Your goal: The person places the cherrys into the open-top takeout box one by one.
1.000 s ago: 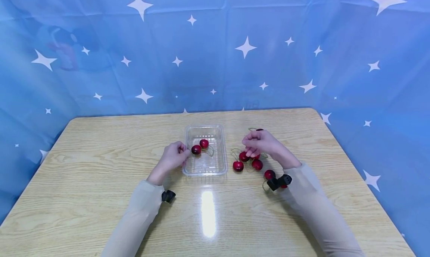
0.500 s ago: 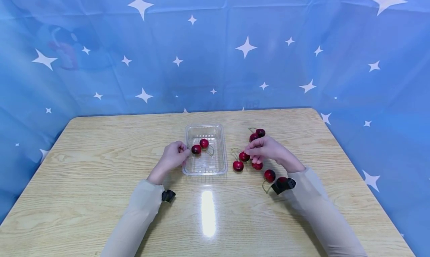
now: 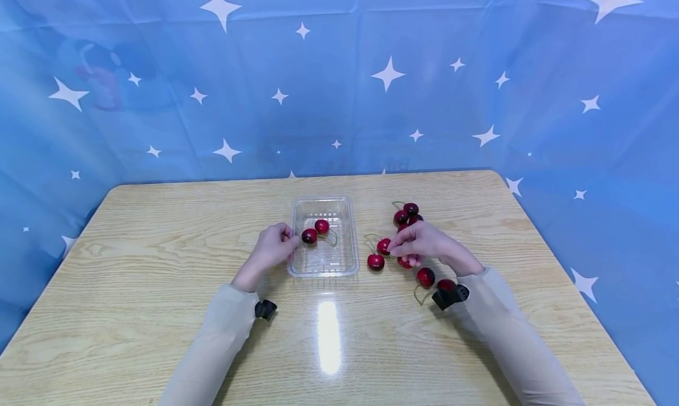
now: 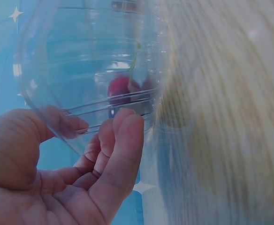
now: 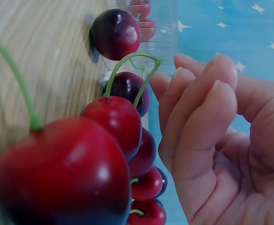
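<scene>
A clear plastic box (image 3: 323, 267) with two dark red cherries (image 3: 309, 236) in it stands near the table's middle. My left hand (image 3: 273, 248) pinches its left wall; in the left wrist view the thumb (image 4: 66, 124) shows through the plastic, with the fingers (image 4: 123, 145) on the other face. To the right of the box lie several loose cherries (image 3: 375, 262) with green stems. My right hand (image 3: 421, 242) is over them, fingertips beside one cherry (image 3: 384, 246). In the right wrist view, its fingers (image 5: 198, 117) are loosely bent near a joined pair of stems (image 5: 141, 55), with no cherry between them.
The wood-grain table (image 3: 159, 264) ends at a blue cloth backdrop (image 3: 339, 99) with white stars. More cherries (image 3: 401, 217) lie behind the right hand, and others (image 3: 425, 277) lie in front of it by the wrist camera (image 3: 450, 297).
My right hand has moved slightly toward me and right, lower over the cherries, uncovering those behind it. The left hand and the box have stayed in place.
</scene>
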`<action>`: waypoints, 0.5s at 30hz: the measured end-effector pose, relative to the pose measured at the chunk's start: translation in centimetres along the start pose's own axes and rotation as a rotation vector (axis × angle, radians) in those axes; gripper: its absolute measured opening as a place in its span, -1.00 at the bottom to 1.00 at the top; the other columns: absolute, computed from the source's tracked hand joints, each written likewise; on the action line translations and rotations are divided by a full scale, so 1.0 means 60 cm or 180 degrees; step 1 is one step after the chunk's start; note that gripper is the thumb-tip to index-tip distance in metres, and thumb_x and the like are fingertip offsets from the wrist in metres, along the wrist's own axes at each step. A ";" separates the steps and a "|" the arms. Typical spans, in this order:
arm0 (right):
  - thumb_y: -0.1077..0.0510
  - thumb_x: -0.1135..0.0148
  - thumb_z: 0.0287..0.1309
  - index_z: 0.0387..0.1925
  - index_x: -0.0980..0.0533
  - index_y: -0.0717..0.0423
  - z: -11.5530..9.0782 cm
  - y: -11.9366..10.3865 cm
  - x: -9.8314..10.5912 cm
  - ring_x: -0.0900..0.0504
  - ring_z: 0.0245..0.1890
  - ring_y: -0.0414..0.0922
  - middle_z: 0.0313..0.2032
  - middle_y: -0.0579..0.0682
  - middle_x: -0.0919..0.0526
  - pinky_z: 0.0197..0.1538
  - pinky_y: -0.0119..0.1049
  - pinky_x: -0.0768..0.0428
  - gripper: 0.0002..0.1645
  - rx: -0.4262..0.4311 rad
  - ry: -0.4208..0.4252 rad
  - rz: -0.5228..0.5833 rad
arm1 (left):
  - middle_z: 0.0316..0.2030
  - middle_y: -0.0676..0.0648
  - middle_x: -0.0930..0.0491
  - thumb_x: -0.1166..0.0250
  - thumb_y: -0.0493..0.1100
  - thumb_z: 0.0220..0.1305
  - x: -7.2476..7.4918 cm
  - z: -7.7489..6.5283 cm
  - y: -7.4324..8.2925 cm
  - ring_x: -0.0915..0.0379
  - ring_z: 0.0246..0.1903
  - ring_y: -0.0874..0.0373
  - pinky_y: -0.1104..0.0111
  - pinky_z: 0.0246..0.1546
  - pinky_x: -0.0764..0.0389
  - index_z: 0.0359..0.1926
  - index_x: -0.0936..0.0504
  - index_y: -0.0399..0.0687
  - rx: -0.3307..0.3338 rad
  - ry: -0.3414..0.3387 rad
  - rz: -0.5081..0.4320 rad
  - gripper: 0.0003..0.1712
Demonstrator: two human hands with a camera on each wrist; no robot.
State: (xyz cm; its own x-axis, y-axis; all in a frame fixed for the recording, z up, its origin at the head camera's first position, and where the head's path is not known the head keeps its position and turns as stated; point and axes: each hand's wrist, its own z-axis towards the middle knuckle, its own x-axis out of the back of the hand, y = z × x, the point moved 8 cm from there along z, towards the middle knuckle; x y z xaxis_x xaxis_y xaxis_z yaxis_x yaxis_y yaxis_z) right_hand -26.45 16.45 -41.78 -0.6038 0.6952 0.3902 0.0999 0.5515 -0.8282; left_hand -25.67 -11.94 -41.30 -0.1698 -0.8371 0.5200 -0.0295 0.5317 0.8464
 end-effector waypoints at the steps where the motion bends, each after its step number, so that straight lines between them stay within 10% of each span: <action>1: 0.22 -0.25 0.13 -0.21 -0.59 0.38 0.000 0.000 -0.001 -0.41 -0.76 -0.27 -0.70 -0.05 -0.53 -0.62 -0.41 -0.41 -0.74 0.0012 -0.0033 -0.0024 | -0.70 -0.01 -0.39 -0.10 -0.28 0.22 0.000 0.000 0.000 -0.41 -0.71 0.15 0.43 -0.67 -0.35 -0.40 -0.41 -0.25 0.0000 -0.0001 -0.0002 -0.90; 15: 0.28 -0.29 0.07 -0.30 -0.59 0.37 0.001 -0.002 -0.011 -0.42 -0.78 -0.27 -0.74 -0.08 -0.50 -0.67 -0.46 -0.34 -0.81 0.0128 -0.0098 -0.0245 | -0.70 -0.01 -0.39 -0.10 -0.28 0.23 -0.002 0.000 -0.001 -0.41 -0.71 0.15 0.44 -0.67 -0.36 -0.39 -0.41 -0.25 -0.0009 -0.0024 -0.0033 -0.90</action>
State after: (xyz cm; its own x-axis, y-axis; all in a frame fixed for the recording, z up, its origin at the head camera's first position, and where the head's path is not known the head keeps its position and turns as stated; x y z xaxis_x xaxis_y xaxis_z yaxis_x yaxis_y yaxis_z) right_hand -26.10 15.92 -41.97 -0.6326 0.6366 0.4412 0.0209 0.5834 -0.8119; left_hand -25.67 -11.88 -41.41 -0.1770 -0.8416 0.5103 -0.0285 0.5227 0.8520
